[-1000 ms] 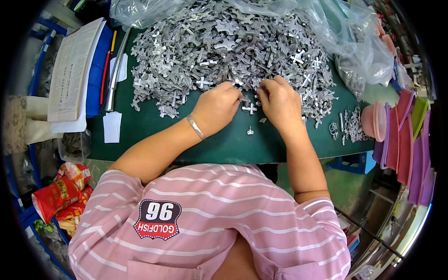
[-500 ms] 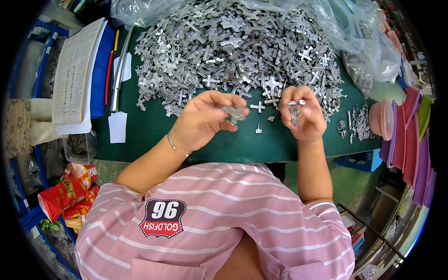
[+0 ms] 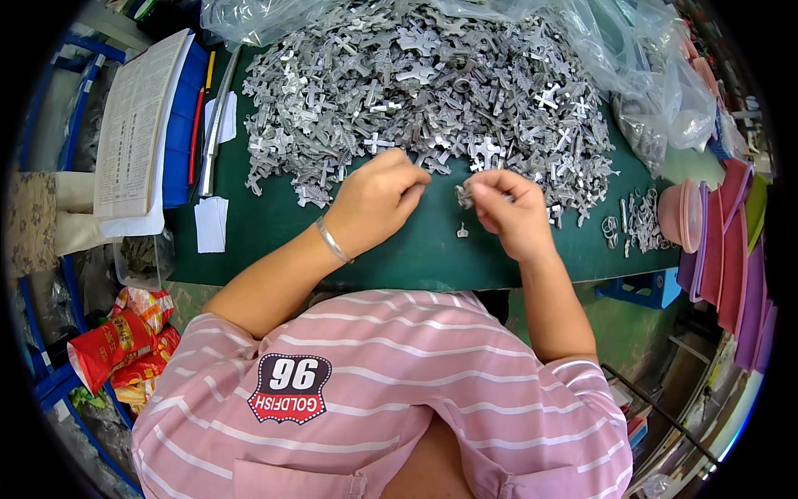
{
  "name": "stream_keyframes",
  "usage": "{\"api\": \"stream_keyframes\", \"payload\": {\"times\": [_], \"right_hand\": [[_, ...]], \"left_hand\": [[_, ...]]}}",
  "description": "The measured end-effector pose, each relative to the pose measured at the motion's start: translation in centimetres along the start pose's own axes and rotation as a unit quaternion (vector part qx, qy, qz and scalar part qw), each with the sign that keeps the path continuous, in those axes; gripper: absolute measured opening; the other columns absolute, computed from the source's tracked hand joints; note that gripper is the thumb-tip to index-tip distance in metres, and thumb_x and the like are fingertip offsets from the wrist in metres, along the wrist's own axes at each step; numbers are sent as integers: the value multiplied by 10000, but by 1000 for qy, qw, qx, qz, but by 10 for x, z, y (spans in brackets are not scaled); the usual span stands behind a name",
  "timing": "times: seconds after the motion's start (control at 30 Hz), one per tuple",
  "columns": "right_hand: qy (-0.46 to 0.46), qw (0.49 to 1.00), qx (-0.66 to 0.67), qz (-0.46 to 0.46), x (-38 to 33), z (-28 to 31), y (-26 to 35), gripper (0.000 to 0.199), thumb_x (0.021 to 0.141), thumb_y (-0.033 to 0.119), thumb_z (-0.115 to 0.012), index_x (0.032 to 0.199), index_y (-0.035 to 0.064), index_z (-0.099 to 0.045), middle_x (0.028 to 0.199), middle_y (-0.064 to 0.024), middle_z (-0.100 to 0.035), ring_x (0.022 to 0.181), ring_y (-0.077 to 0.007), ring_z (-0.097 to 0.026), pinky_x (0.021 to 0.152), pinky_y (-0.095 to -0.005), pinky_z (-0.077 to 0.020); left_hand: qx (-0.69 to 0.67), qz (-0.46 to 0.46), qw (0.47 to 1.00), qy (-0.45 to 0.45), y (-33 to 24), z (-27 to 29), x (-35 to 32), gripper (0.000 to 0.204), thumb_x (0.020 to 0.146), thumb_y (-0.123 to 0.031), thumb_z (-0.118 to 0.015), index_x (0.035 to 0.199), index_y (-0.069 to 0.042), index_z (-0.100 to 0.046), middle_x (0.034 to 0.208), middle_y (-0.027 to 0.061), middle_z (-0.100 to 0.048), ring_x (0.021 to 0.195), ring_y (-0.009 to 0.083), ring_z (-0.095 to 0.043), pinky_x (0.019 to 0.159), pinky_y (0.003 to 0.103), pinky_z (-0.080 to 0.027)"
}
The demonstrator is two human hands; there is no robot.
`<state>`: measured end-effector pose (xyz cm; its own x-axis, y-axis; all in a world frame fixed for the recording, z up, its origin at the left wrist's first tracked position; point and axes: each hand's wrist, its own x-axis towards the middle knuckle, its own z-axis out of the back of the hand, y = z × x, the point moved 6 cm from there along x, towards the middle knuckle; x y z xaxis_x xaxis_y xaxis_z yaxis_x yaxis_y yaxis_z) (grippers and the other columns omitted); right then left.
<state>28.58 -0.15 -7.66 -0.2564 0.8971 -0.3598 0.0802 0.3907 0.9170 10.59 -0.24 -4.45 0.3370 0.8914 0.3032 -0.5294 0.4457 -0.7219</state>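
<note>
A broad heap of small silver-grey metal charms (image 3: 432, 91), several of them crosses, lies on the green table (image 3: 291, 241). My left hand (image 3: 378, 204), with a silver bangle (image 3: 332, 241) at its wrist, is palm down at the heap's near edge. Its fingers are curled closed; whatever they hold is hidden. Opposite it, my right hand (image 3: 515, 216) pinches a small metal charm (image 3: 464, 196) between thumb and fingers, its shape blurred. A single small charm (image 3: 462, 230) lies on the tabletop between my hands.
Clear plastic bags (image 3: 657, 91) border the heap at the back and right. Several loose metal pieces (image 3: 644, 220) lie by a pink tub (image 3: 680, 214). At left are a blue bin (image 3: 184, 125) with papers on it, a red pencil (image 3: 196, 137), a long metal tool (image 3: 214, 125) and white paper slips (image 3: 211, 224).
My left hand has turned palm down, and the metal piece it held no longer shows. My right hand has moved left and lower, over where a loose cross and a small piece lay.
</note>
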Motion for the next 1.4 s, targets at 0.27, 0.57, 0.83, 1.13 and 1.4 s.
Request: {"api": "stream_keyframes", "payload": {"times": [0.27,0.57,0.83,1.13,1.4], "right_hand": [[162,916,367,-22,-9,-4,3,210,913,126,-491,999,-46,-575,664,-26,-535,434,-63,-382,389,-183,-275],[2,994,-77,82,6,9,32,130,798,72,-594,918,24,-602,723,-49,-552,566,-167,-528,448,-270,-404],[-128,711,-631,283,21,-39,51,182,764,193,-655,768,34,-566,762,-115,-580,644,-317,-618,548,-415,-496],[-115,883,-393,229,25,-13,44,185,797,160,-636,822,-23,-651,711,-101,-633,614,-226,-607,577,-322,-480],[23,1000,-2,15,13,-8,28,171,850,132,-613,930,-17,-642,662,-45,-587,455,-56,-424,397,-186,-302]], "left_hand": [[206,-87,970,97,-12,-33,20,312,734,-52,-547,1037,-86,-612,793,90,-499,692,256,-558,583,349,-477],[147,-131,977,78,-13,-22,16,116,749,-64,-586,857,-47,-548,779,90,-491,654,264,-534,586,355,-467],[-380,262,886,31,17,-11,-2,97,851,-106,-621,872,-34,-560,778,67,-626,558,77,-455,447,225,-358],[-620,420,663,18,20,-16,-21,151,883,-170,-595,820,-44,-542,767,53,-585,530,46,-433,375,166,-305],[-689,368,623,50,19,-18,-24,138,907,-166,-553,835,-48,-558,800,55,-575,582,56,-448,402,175,-325]]}}
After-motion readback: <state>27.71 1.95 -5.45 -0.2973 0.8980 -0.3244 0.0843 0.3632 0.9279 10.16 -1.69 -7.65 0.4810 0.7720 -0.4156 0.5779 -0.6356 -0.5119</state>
